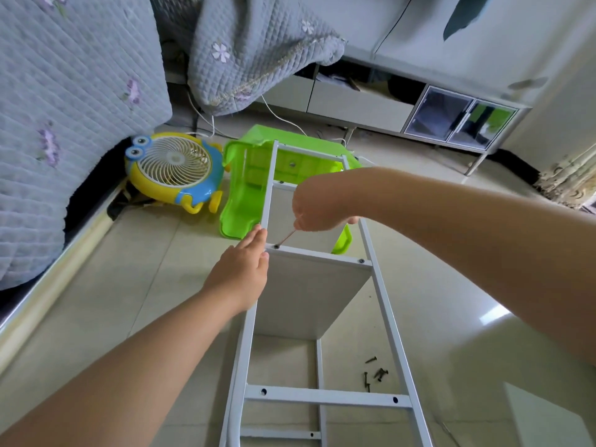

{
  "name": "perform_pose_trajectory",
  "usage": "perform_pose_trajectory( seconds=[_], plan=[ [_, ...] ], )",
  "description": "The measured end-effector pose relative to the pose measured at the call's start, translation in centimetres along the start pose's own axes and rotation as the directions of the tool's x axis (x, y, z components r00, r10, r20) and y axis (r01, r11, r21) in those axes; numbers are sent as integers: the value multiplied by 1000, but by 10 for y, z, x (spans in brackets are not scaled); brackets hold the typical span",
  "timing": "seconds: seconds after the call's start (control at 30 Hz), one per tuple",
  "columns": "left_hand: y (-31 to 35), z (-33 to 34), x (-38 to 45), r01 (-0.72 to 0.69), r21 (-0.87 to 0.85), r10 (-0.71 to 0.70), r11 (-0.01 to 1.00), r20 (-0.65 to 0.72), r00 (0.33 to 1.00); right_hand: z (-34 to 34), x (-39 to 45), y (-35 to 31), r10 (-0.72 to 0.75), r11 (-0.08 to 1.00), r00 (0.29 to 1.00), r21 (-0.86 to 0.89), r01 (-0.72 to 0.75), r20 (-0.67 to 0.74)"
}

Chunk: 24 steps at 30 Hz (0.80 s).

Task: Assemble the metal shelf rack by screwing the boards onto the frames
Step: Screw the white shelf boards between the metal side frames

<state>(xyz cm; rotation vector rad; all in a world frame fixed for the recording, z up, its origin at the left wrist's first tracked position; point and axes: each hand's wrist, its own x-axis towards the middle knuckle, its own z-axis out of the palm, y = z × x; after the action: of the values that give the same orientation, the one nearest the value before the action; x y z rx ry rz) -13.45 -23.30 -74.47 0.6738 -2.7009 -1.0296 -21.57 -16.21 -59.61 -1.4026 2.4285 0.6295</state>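
Your left hand (243, 272) lies flat, fingers straight, against the white metal frame (387, 304) just left of the screw (276, 246). The smooth pale board (309, 285) runs rightward from that screw to a second seated one. Your right hand (317, 209), just above and right of it, pinches a thin screwdriver (288, 237) angled down-left, tip at the head. Spare dark screws (375, 372) lie on the glossy floor, well below.

Head camera looks steeply down, close over the floor (451, 285).
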Motion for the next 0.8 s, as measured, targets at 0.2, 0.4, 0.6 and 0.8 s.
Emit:
perform_pose_trajectory(
  seconds=[0.2, 0.4, 0.6, 0.8],
  plan=[
    [0, -1, -1, 8, -17, -8, 1000, -1, 1000, -5, -14, -3, -180, 938, 979, -316, 143, -92],
    [1, -1, -7, -3, -50, 2, 999, -3, 1000, -6, 5, 9, 55, 957, 994, 279, -78, 92],
    [-1, -2, -8, -12, -17, 12, 1000, 39, 999, 11, 4, 23, 117, 735, 964, 632, -246, 239],
    [5, -13, -2, -45, 430, 14, 902, 75, 997, 44, -23, 74, 315, 509, 939, 810, -290, 138]
  ],
)
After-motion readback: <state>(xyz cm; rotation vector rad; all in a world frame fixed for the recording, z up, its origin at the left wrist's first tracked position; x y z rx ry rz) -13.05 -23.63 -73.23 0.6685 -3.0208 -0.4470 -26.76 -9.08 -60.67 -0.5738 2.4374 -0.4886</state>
